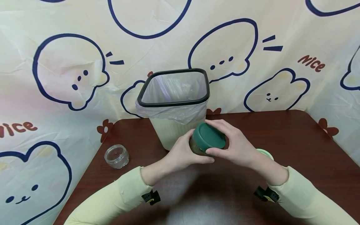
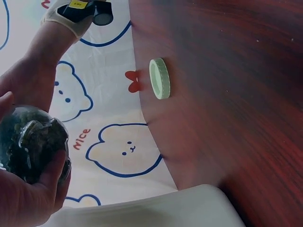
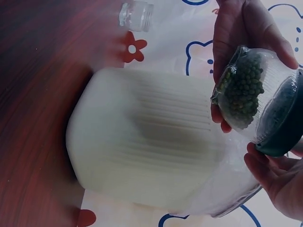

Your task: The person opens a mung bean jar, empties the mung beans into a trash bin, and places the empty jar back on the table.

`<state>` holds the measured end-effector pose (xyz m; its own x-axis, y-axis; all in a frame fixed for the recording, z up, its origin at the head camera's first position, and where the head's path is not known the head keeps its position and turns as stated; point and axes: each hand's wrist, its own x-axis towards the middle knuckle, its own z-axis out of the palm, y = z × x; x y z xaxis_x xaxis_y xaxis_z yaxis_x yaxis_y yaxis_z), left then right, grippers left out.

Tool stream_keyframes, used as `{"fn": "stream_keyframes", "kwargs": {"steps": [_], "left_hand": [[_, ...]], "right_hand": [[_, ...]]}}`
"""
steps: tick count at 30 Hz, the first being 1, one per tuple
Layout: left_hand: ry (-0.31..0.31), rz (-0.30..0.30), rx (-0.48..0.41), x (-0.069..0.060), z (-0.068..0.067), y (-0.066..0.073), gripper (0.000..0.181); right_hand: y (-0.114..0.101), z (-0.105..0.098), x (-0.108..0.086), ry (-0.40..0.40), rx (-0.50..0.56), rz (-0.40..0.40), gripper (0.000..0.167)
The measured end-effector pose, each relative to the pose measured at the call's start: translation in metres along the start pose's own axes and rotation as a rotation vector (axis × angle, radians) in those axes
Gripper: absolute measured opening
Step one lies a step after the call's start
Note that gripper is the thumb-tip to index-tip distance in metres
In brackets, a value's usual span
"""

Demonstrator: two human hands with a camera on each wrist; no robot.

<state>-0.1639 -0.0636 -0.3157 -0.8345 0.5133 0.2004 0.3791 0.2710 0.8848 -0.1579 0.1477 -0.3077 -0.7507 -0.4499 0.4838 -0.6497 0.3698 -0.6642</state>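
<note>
A clear jar point(image 3: 244, 87) holding small green beans, with a dark green lid point(image 1: 209, 136) on its mouth, is held up in front of the trash bin. My left hand point(image 1: 182, 151) grips the jar's body from the left, thumb along the near side. From the right, my right hand point(image 1: 237, 145) holds the lid between thumb and fingers. The jar tilts slightly, and the right wrist view shows the beans gathered toward its bottom. In the left wrist view, left fingers curl round the glass.
A pale bin point(image 1: 180, 125) with a black rim and plastic liner stands at the table's back. At left sits an open clear jar point(image 1: 117, 157). A pale green ring-shaped piece point(image 2: 160, 79), perhaps a lid, lies right, partly behind my right forearm. Patterned cloth point(image 1: 157, 53) hangs behind.
</note>
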Motion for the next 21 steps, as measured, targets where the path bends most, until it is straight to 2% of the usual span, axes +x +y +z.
{"fn": "stream_keyframes", "kwargs": {"steps": [11,21], "left_hand": [[0.007,0.039,0.077,-0.0026,-0.0002,0.0007,0.064],[-0.009,0.049,0.074,0.0000,0.0028,0.0013,0.063]], "right_hand": [[0.0022,-0.0018,-0.0001,0.028,-0.005,-0.089,0.071],[0.0047,-0.0055,-0.0031,0.046,-0.019,-0.120,0.071]]}}
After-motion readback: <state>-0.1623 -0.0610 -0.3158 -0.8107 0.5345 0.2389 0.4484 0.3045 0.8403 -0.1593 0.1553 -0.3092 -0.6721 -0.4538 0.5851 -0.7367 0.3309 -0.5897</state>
